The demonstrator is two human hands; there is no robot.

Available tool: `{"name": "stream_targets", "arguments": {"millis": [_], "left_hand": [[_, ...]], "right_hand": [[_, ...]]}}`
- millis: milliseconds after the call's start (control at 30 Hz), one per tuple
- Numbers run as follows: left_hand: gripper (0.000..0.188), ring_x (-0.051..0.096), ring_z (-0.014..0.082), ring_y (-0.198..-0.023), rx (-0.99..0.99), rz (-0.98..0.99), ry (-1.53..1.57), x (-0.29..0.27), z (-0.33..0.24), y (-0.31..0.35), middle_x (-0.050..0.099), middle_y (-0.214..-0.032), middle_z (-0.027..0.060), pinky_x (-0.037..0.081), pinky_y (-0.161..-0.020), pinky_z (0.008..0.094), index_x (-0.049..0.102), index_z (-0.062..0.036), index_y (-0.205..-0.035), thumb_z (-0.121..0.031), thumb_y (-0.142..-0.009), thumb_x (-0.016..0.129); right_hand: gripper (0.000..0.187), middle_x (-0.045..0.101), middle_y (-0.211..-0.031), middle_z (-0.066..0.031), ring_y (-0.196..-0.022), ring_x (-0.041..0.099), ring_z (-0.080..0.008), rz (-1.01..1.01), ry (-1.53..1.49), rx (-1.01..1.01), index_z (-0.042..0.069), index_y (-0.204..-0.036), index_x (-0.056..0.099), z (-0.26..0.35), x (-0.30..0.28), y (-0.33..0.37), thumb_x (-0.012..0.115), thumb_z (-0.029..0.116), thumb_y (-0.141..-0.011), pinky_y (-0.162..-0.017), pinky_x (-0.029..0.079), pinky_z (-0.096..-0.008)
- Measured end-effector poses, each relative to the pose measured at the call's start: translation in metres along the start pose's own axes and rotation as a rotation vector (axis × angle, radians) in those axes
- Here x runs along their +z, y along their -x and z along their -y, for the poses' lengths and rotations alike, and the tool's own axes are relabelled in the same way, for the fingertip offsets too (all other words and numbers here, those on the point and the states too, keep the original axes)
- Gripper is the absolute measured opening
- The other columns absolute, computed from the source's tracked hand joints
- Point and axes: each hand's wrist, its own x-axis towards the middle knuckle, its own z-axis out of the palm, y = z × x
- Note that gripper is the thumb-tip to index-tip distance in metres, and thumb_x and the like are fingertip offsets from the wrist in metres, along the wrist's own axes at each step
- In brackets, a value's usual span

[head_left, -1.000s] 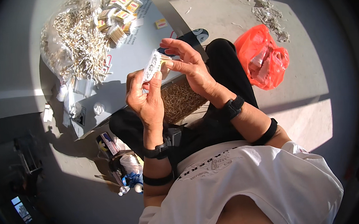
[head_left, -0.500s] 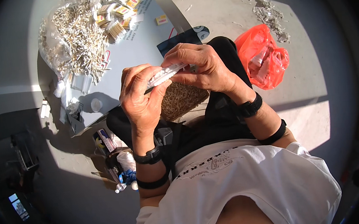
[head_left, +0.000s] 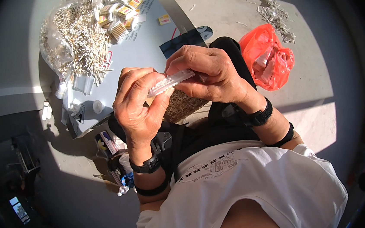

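Note:
Between my two hands is a small clear plastic bag of cotton swabs (head_left: pixel 167 84), white tips showing through its side. My left hand (head_left: pixel 137 101) pinches its left end between thumb and fingers. At the other end, my right hand (head_left: pixel 210 73) grips the bag near its flattened clear edge, fingers curled. Both hands are above my lap, and the bag's underside is hidden. On the grey board to the left lies a big heap of loose cotton swabs (head_left: pixel 85 46), partly inside a clear bag.
Small packs with yellow labels (head_left: pixel 125 10) lie beyond the heap. A red plastic bag (head_left: pixel 269 58) stands on the floor at right. Below my hands is a brown, strand-textured block (head_left: pixel 183 103). Assorted items (head_left: pixel 117 167) lie on the floor at left.
My left hand has shifted slightly left. The bag has turned, and its flat clear edge now shows toward my right hand.

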Motion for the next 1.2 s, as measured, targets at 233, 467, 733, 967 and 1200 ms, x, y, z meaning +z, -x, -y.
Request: {"name": "stream_targets", "arguments": {"millis": [233, 467, 733, 967, 1200], "left_hand": [[0.025, 0.058, 0.0291, -0.078, 0.116, 0.007, -0.139, -0.0001, -0.0089, -0.0038, 0.062, -0.087, 0.0116, 0.050, -0.069, 0.0368, 0.063, 0.0019, -0.091, -0.004, -0.070, 0.076], [0.022, 0.058, 0.0296, -0.077, 0.159, -0.013, -0.167, 0.0053, -0.0087, -0.0037, 0.062, -0.086, 0.0120, 0.049, -0.068, 0.0371, 0.062, 0.0019, -0.089, -0.003, -0.071, 0.074], [0.023, 0.058, 0.0294, -0.077, 0.087, 0.046, -0.092, -0.0014, -0.0065, -0.0068, 0.062, -0.084, 0.0112, 0.049, -0.068, 0.0364, 0.062, 0.0015, -0.088, -0.002, -0.070, 0.076], [0.022, 0.057, 0.0290, -0.078, 0.076, 0.046, -0.059, -0.0026, -0.0063, -0.0075, 0.061, -0.085, 0.0114, 0.049, -0.068, 0.0364, 0.063, 0.0012, -0.089, -0.001, -0.069, 0.072], [0.018, 0.058, 0.0307, -0.075, 0.141, 0.031, -0.150, 0.0039, -0.0024, -0.0054, 0.061, -0.084, 0.0124, 0.050, -0.067, 0.0384, 0.062, 0.0016, -0.087, -0.010, -0.074, 0.065]], "right_hand": [[0.025, 0.066, -0.090, -0.0129, -0.074, 0.065, -0.0255, -0.037, 0.058, -0.118, 0.001, -0.093, 0.064, 0.0048, -0.0015, -0.0014, 0.072, 0.005, -0.069, -0.061, 0.051, -0.0308], [0.026, 0.066, -0.088, -0.0124, -0.072, 0.065, -0.0256, -0.070, 0.088, -0.124, 0.000, -0.091, 0.064, 0.0052, 0.0010, 0.0005, 0.070, 0.003, -0.065, -0.061, 0.052, -0.0311], [0.023, 0.064, -0.090, -0.0133, -0.073, 0.065, -0.0263, -0.068, 0.042, -0.180, 0.001, -0.092, 0.064, -0.0024, -0.0011, -0.0019, 0.070, 0.001, -0.069, -0.063, 0.052, -0.0308], [0.023, 0.063, -0.088, -0.0120, -0.070, 0.063, -0.0224, -0.047, 0.057, -0.091, 0.001, -0.093, 0.063, 0.0072, 0.0005, 0.0000, 0.069, 0.001, -0.070, -0.058, 0.049, -0.0288], [0.026, 0.062, -0.085, -0.0121, -0.064, 0.061, -0.0243, -0.085, 0.140, -0.117, 0.001, -0.089, 0.061, 0.0065, 0.0052, 0.0019, 0.068, 0.001, -0.064, -0.054, 0.048, -0.0290]]}}
